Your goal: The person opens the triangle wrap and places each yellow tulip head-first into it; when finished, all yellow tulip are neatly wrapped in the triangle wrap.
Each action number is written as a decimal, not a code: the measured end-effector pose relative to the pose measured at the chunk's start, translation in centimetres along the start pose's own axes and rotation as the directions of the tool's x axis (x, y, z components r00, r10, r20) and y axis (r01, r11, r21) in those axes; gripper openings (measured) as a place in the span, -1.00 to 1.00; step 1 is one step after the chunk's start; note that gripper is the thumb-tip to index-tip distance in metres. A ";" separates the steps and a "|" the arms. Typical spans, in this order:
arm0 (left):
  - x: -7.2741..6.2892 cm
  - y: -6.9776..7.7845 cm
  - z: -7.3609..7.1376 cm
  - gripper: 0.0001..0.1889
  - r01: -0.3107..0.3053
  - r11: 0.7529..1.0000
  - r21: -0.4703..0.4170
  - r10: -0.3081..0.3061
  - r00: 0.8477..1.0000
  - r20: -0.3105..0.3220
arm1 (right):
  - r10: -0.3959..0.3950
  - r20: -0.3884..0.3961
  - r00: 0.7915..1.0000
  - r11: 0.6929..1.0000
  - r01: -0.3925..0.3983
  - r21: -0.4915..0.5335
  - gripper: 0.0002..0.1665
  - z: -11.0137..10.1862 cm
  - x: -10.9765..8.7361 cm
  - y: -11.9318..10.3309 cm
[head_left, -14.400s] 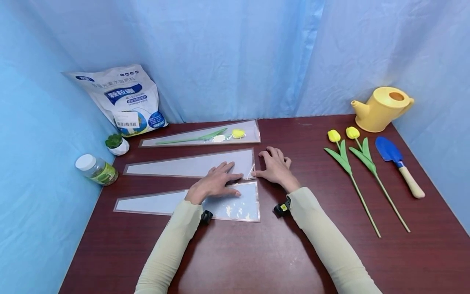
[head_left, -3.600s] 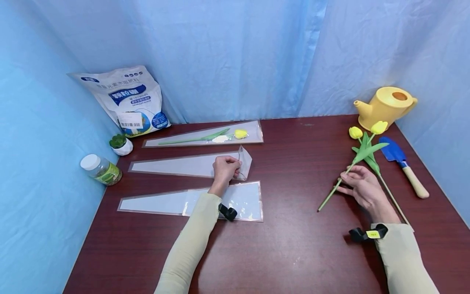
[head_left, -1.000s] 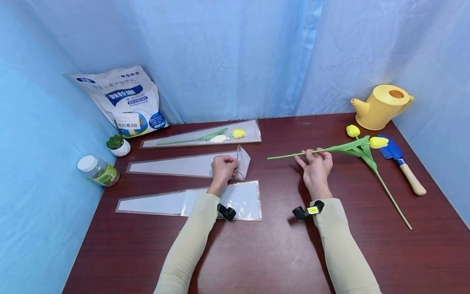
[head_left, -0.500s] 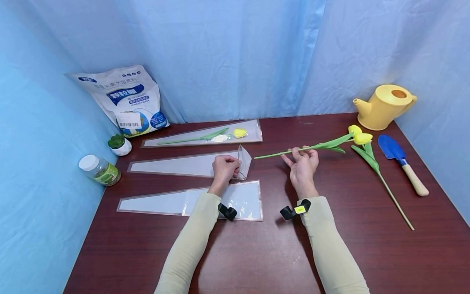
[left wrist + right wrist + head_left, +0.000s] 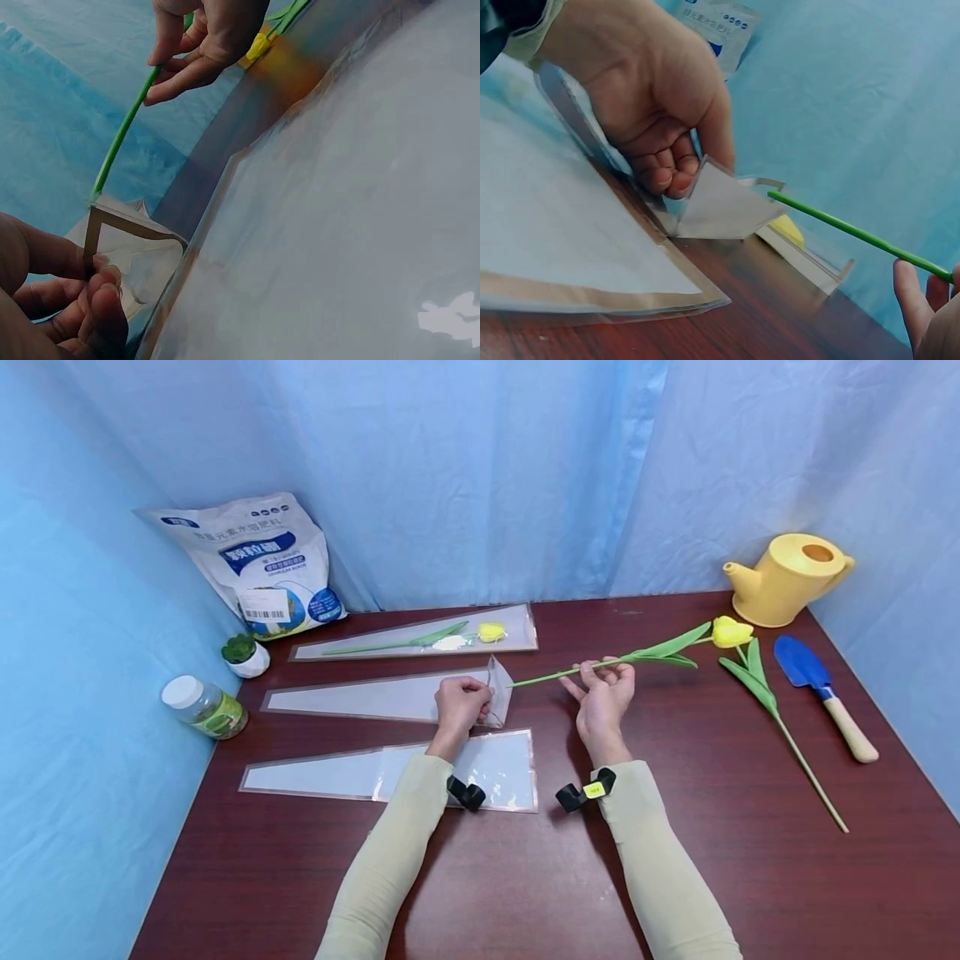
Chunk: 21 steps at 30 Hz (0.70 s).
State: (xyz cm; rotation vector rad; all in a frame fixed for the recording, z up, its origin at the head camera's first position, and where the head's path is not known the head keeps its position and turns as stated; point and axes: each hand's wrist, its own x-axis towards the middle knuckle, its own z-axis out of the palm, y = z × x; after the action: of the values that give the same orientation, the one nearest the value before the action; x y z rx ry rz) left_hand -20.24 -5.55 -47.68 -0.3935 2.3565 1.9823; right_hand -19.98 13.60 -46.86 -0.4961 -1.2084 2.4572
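Observation:
My left hand (image 5: 459, 706) pinches the upper layer at the wide end of the middle clear flower sleeve (image 5: 352, 697), folding it back so the mouth gapes. In my right hand (image 5: 603, 702) is a yellow tulip (image 5: 663, 650), gripped by its green stem, bloom to the right. The stem's tip meets the sleeve's mouth; in the left wrist view the stem (image 5: 120, 142) reaches the lifted edge (image 5: 135, 225). Whether the tip is inside, I cannot tell. Another tulip (image 5: 798, 764) lies at right, its bloom hidden behind the held one.
A far sleeve (image 5: 375, 643) contains a tulip; a near sleeve (image 5: 322, 777) lies flat under my left forearm. Left stand a fertilizer bag (image 5: 262, 568), a small potted succulent (image 5: 246, 656) and a jar (image 5: 206, 706). Right are a yellow watering can (image 5: 783, 581) and blue trowel (image 5: 825, 697).
Since the oldest frame, my right hand has taken a tulip from the right and carried it left, stem first, to the middle sleeve. My left hand has lifted that sleeve's edge and stays there.

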 end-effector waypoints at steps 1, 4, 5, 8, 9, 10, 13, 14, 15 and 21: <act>0.0 0.1 0.0 -0.91 -0.002 1.000 0.002 0.002 1.000 -0.002 | -0.014 -0.001 1.000 1.000 0.014 -0.005 -0.73 0.0 0.0 0.1; -0.1 0.3 0.2 -0.92 -0.016 1.000 0.021 0.016 1.000 -0.010 | -0.040 -0.005 0.999 0.999 0.040 -0.014 -0.72 0.2 -0.1 0.4; -0.1 0.5 0.2 -0.93 -0.026 0.999 0.031 0.026 1.000 -0.012 | -0.045 -0.007 0.999 0.999 0.044 -0.021 -0.72 0.3 -0.2 0.5; -0.3 0.8 0.3 -0.93 -0.070 0.996 0.050 0.071 0.997 -0.018 | -0.053 -0.006 0.999 0.998 0.053 -0.026 -0.69 0.4 -0.3 0.6; -0.4 1.0 0.4 -0.93 -0.090 0.994 0.062 0.091 0.996 -0.022 | -0.055 -0.004 0.998 0.998 0.055 -0.026 -0.67 0.4 -0.3 0.7; -0.5 1.1 0.4 -0.93 -0.107 0.992 0.072 0.109 0.994 -0.025 | -0.057 -0.003 0.998 0.998 0.057 -0.022 -0.67 0.5 -0.3 0.7; -0.7 1.4 0.5 -0.93 -0.150 0.981 0.126 0.156 0.987 -0.042 | -0.060 0.002 0.998 0.998 0.060 -0.020 -0.65 0.7 -0.5 0.8; -0.8 1.5 0.5 -0.93 -0.164 0.976 0.145 0.172 0.984 -0.047 | -0.059 0.003 0.998 0.998 0.059 -0.023 -0.66 0.8 -0.6 0.9; -0.9 1.5 0.6 -0.93 -0.181 0.970 0.162 0.192 0.980 -0.052 | -0.058 0.004 0.998 0.998 0.058 -0.024 -0.66 0.8 -0.7 0.9; -1.1 1.7 0.9 -0.90 -0.264 0.930 0.257 0.296 0.950 -0.094 | -0.079 0.006 0.997 0.997 0.079 -0.021 -0.66 1.1 -1.1 1.2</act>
State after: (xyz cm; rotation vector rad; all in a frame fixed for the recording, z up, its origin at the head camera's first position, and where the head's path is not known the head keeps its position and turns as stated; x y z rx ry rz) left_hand -19.69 -4.27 -46.02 -0.1879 2.8391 1.7819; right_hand -19.73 11.60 -47.04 -0.4390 -1.2332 2.3839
